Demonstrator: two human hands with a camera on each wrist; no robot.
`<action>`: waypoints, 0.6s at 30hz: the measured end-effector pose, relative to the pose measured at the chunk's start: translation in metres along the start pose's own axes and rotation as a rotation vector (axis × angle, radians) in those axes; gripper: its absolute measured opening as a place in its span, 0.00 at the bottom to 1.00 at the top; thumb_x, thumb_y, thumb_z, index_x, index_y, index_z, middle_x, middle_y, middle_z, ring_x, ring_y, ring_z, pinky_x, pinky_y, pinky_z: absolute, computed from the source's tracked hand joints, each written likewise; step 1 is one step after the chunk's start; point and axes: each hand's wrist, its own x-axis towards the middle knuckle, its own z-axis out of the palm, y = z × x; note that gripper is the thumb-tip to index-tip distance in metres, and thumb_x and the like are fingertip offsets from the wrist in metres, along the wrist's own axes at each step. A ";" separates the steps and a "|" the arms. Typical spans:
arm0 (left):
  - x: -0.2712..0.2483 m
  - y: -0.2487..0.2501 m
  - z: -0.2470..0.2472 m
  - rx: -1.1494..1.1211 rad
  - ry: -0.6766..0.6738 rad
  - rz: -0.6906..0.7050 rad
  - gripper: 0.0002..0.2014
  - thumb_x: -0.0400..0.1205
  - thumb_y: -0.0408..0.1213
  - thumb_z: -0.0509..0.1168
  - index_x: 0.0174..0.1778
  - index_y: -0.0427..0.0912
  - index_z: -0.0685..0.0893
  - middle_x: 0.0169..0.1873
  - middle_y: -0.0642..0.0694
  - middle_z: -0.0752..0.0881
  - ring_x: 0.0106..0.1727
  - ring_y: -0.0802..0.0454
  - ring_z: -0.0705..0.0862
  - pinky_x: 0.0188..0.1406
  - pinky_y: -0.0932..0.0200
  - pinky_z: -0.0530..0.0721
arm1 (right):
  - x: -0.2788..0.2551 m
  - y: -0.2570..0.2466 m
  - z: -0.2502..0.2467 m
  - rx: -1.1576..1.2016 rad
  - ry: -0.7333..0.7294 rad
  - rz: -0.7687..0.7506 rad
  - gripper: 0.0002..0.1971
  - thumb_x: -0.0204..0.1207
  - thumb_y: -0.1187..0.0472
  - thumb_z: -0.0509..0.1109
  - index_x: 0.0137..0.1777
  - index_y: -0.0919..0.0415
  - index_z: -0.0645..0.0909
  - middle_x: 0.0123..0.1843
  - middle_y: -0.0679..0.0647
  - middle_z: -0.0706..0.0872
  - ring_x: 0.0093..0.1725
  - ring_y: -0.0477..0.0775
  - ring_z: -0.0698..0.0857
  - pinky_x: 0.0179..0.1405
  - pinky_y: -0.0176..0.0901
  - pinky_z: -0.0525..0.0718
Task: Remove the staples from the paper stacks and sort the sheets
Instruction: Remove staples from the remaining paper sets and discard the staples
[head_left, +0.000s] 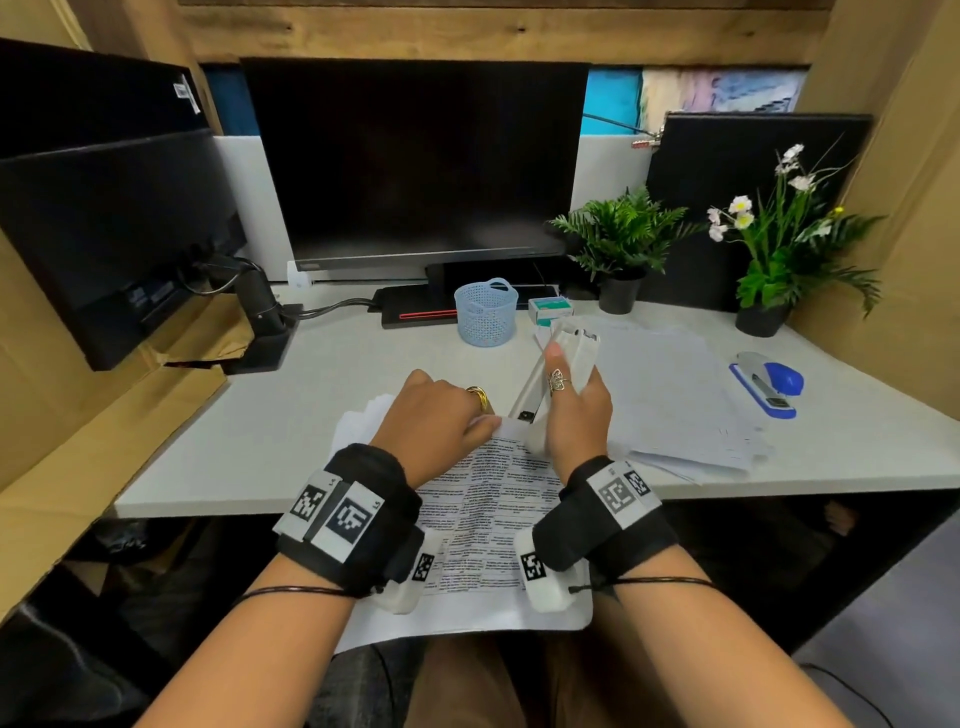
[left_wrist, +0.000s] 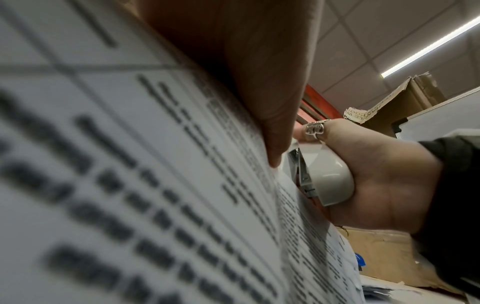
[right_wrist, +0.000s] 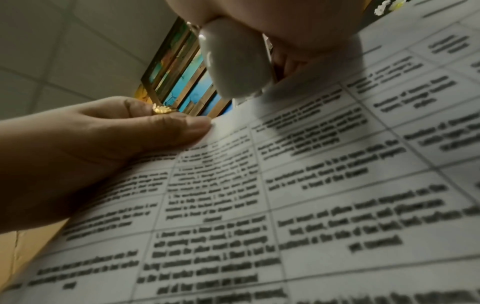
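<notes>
**Stapler opened over the corner of a printed stack**

At the near edge of the desk, a stack of printed sheets lies with its lower part hanging over the edge toward the person's lap. Its top corner sits between the two hands. The left hand pinches that corner between thumb and fingers, a gold ring on one finger. The right hand grips a white stapler, fingers wrapped round its body and thumb laid along the top; the stapler is hinged open, its lower arm slanting down to the paper's corner. From the wrist views the stapler's rounded end hangs just above the sheet.

To the right lies a loose spread of more sheets, and beyond it a blue stapler. Behind the hands stand a pale blue basket, a small box, a dark monitor and two potted plants.
</notes>
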 end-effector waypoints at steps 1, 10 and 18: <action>0.000 0.001 -0.001 -0.004 0.006 0.000 0.23 0.86 0.53 0.49 0.46 0.45 0.88 0.37 0.48 0.88 0.39 0.50 0.81 0.54 0.56 0.66 | 0.000 0.000 0.000 -0.001 0.000 0.004 0.18 0.80 0.50 0.65 0.63 0.61 0.81 0.57 0.56 0.86 0.59 0.56 0.83 0.62 0.49 0.81; -0.009 0.011 -0.007 -0.052 0.009 0.009 0.21 0.87 0.52 0.49 0.52 0.49 0.86 0.43 0.49 0.89 0.44 0.50 0.81 0.58 0.56 0.64 | -0.002 0.001 0.003 -0.038 -0.017 -0.074 0.12 0.77 0.53 0.70 0.54 0.61 0.85 0.50 0.58 0.88 0.53 0.57 0.86 0.58 0.52 0.84; -0.017 0.004 -0.008 -0.118 -0.075 -0.017 0.21 0.82 0.59 0.56 0.57 0.50 0.84 0.43 0.50 0.88 0.47 0.51 0.81 0.64 0.53 0.65 | 0.003 0.006 -0.002 -0.024 -0.063 0.030 0.09 0.76 0.55 0.71 0.51 0.59 0.84 0.49 0.58 0.88 0.52 0.58 0.87 0.58 0.54 0.83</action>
